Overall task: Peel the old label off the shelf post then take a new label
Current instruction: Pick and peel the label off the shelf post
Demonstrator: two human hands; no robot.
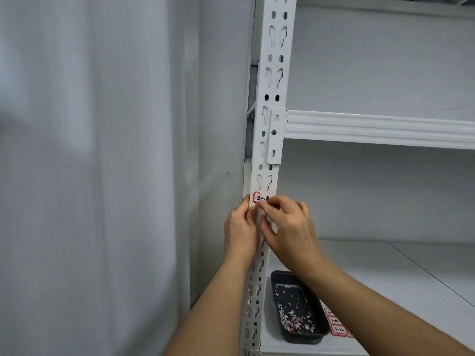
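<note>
A white slotted shelf post [270, 104] runs from top to bottom at the centre. A white label with a red border and black handwriting [259, 197] is stuck on it at mid height. My right hand [288, 227] covers the label's right end, fingertips pinched at its lower edge. My left hand [240, 227] rests against the post's left edge just below the label, fingers touching the post. A sheet of new red-bordered labels [336, 325] lies on the lower shelf to the right of a black tray, partly hidden by my right forearm.
A black tray [290, 278] holding several torn label scraps sits on the lower white shelf [411, 273] beside the post. A white shelf beam [372, 128] crosses at upper right. A grey-white wall [102, 150] fills the left.
</note>
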